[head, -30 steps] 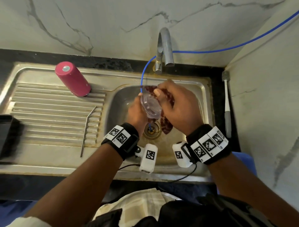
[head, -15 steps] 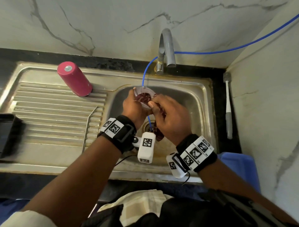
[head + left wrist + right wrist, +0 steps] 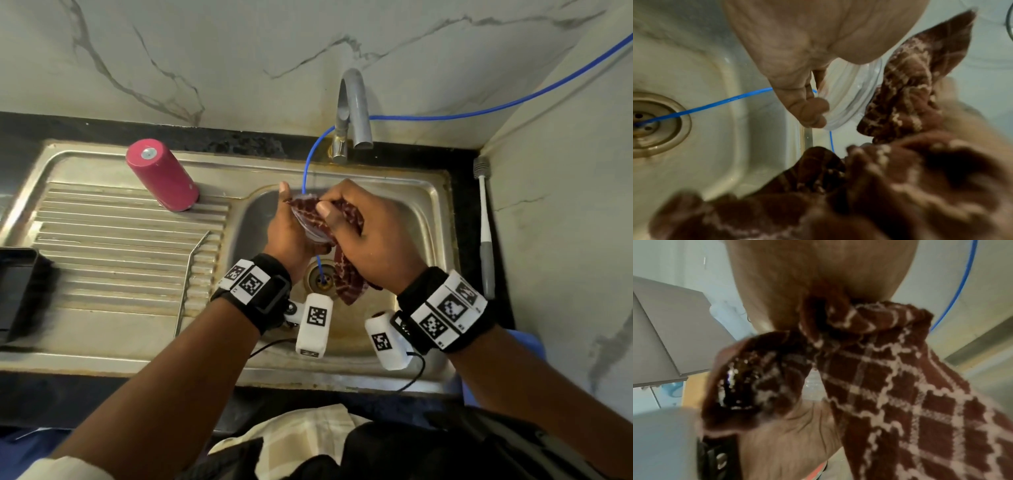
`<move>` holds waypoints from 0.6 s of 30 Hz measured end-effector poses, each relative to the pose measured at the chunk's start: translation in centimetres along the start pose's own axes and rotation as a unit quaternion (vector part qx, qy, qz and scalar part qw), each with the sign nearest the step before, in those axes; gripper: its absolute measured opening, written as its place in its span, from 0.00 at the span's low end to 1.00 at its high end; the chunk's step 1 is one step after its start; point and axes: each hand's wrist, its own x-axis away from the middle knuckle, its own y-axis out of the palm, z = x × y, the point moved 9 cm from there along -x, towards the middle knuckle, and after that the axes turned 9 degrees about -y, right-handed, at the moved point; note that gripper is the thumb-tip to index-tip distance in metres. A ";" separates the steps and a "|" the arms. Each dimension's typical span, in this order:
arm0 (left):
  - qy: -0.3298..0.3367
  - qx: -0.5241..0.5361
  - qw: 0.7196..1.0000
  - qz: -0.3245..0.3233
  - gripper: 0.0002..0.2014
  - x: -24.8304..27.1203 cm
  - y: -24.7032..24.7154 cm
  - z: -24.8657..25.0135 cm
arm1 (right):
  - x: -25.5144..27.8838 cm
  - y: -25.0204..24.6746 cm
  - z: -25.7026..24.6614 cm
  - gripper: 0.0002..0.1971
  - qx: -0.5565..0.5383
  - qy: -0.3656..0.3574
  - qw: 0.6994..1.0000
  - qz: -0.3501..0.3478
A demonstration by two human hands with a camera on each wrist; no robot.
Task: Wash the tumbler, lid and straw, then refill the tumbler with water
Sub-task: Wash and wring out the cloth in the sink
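The lid-washing step is being carried out over the basin of the steel sink [image 3: 435, 219]: a clear plastic lid [image 3: 310, 228] is being held on edge by the left hand [image 3: 291, 236], whose fingers [image 3: 807, 112] are being curled round its rim, while a maroon checked cloth [image 3: 346, 277] is being pressed against its face by the right hand [image 3: 370, 236], whose fingers are being closed on the bunched cloth, the thumb being laid across the lid. In the left wrist view the cloth is being seen as wet and flecked with pale suds, its loose end being left to hang toward the drain [image 3: 320, 279]. No water is being seen coming from the tap [image 3: 354, 113]; a thin blue tube [image 3: 310, 164] is being run from beside it down behind the lid to the drain. The pink tumbler [image 3: 161, 178] is being kept upside down on the draining board, well apart from the hands, and the bent metal straw [image 3: 190, 284] is being left lying on the ribs nearer the person; whether either has been washed cannot be told. A long-handled brush [image 3: 484, 226] is being left on the dark counter [image 3: 462, 240] at the right. For the next move, the lid is probably being required to be turned so that its other face and rim are being wiped, then rinsed, with a firm hold being needed because soapy plastic is likely to slip
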 end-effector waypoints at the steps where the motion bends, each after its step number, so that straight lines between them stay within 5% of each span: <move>1: 0.003 -0.004 1.000 -0.008 0.48 0.1 0.1 0.1 | 0.0 -0.1 0.0 0.07 0.001 -0.003 1.000 0.006; 7: 0.012 -0.030 0.998 -0.062 0.40 1.2 1.3 0.4 | 1.1 -1.3 0.9 0.06 0.010 0.025 0.992 0.121; 13: 0.008 -0.098 0.985 -0.142 0.47 2.5 2.9 0.3 | 0.9 -2.3 2.3 0.09 -0.002 0.052 0.988 0.143; 18: -0.025 -0.121 0.973 -0.195 0.40 2.9 3.9 -0.6 | 0.6 -3.4 1.7 0.10 0.050 0.016 0.983 0.177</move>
